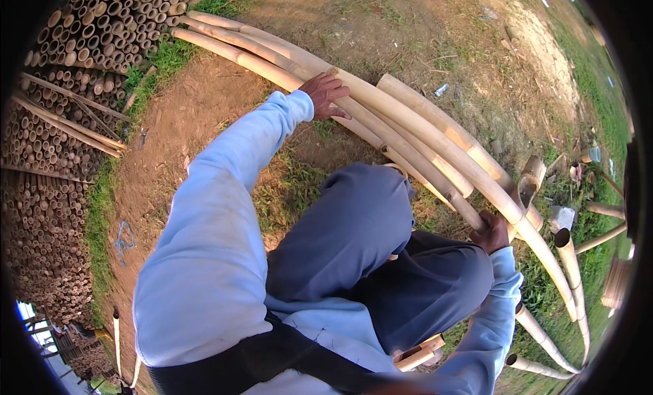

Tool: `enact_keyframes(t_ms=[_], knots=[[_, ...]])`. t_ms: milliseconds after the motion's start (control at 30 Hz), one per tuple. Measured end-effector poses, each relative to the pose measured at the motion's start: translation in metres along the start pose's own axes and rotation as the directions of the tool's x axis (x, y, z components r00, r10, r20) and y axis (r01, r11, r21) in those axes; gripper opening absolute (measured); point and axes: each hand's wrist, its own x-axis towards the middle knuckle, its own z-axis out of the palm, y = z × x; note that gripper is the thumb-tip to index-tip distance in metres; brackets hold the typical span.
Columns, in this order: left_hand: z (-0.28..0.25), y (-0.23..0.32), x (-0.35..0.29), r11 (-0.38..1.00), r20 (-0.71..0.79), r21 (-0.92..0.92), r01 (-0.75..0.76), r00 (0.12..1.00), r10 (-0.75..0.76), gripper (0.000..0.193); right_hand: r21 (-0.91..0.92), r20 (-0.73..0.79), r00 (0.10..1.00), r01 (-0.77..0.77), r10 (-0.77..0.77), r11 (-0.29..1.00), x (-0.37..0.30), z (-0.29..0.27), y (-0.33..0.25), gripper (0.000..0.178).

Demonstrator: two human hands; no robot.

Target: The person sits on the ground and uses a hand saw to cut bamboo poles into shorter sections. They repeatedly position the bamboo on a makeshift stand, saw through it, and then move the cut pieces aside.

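Observation:
Several long, pale bamboo poles [408, 109] lie side by side, running from the far left down to the right in front of my knees. My left hand [324, 95] rests across the nearer poles with its fingers spread. Close to my right knee, my right hand [491, 233] is closed around the near end of a slimmer bamboo pole [445, 189]; part of its grip is hidden. A thicker, shorter bamboo piece [435, 126] lies beyond the bundle, against the long poles.
Large stacks of cut bamboo [51, 143] rise along the left side. An upright bamboo stub [530, 180] stands by the poles at right, near a whitish block [561, 218]. More bamboo poles [541, 337] slant across the grass at lower right. Underfoot is dirt with grass patches.

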Motion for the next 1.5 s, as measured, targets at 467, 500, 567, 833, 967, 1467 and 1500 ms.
enact_keyframes(t_ms=[467,500,567,833,967,1467,1500], knots=[[0.005,-0.007,0.025,0.985,-0.031,-0.103,0.14,0.989,-0.144,0.075,-0.182,-0.104,0.993,0.043,-0.063,0.982,0.031,-0.047,-0.012,0.034],[0.004,-0.007,0.028,0.986,-0.073,-0.121,0.117,0.989,-0.126,0.075,-0.222,-0.091,0.996,-0.029,0.008,0.975,0.032,-0.054,-0.011,0.035],[0.0,-0.009,0.028,0.983,-0.056,-0.087,0.163,0.984,-0.168,0.072,-0.142,-0.14,0.981,0.116,-0.136,0.983,0.032,-0.061,-0.01,0.037],[-0.039,0.029,0.099,0.993,0.329,-0.046,0.105,0.941,-0.084,0.079,-0.122,-0.266,0.963,-0.001,-0.032,0.993,0.046,-0.029,0.029,0.047],[-0.08,0.088,0.161,0.997,0.374,0.014,-0.075,0.925,0.064,0.084,-0.136,-0.255,0.965,-0.1,0.063,0.986,0.061,-0.009,0.042,0.045],[0.022,0.308,0.245,0.992,0.408,-0.061,-0.106,0.905,0.122,0.103,-0.061,-0.224,0.933,-0.303,0.283,0.951,0.072,0.012,0.046,0.056],[0.023,0.31,0.247,0.992,0.39,-0.048,-0.115,0.913,0.124,0.102,-0.07,-0.397,0.894,-0.256,0.208,0.964,0.062,0.014,0.045,0.059]])
